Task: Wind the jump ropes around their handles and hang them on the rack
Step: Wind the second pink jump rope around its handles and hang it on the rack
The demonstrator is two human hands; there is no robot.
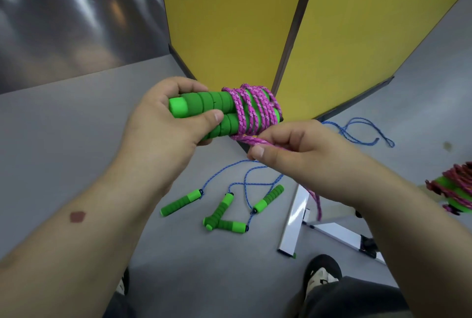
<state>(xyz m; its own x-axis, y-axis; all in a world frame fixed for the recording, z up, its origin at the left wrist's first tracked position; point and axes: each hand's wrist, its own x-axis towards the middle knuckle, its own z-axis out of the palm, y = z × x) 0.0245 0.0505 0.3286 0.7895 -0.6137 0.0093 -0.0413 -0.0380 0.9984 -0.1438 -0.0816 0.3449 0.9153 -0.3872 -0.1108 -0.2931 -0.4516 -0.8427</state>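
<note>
My left hand point(163, 118) grips two green foam handles point(204, 109) held side by side, with a pink jump rope point(255, 109) wound in several turns around their right end. My right hand point(288, 146) pinches the loose pink strand just below the handles; the strand runs under that hand and hangs down to about point(318, 205). On the grey floor below lie blue ropes point(245, 179) with several green handles point(181, 201), unwound. A wound pink rope on green handles point(457, 190) sits at the right edge, partly cut off. The rack's white legs point(293, 223) stand on the floor.
Yellow panels point(229, 24) with dark frames stand ahead. A metal wall point(76, 16) is at the left. More blue rope point(357, 131) loops on the floor at right. My shoes point(321, 274) and dark trousers are at the bottom.
</note>
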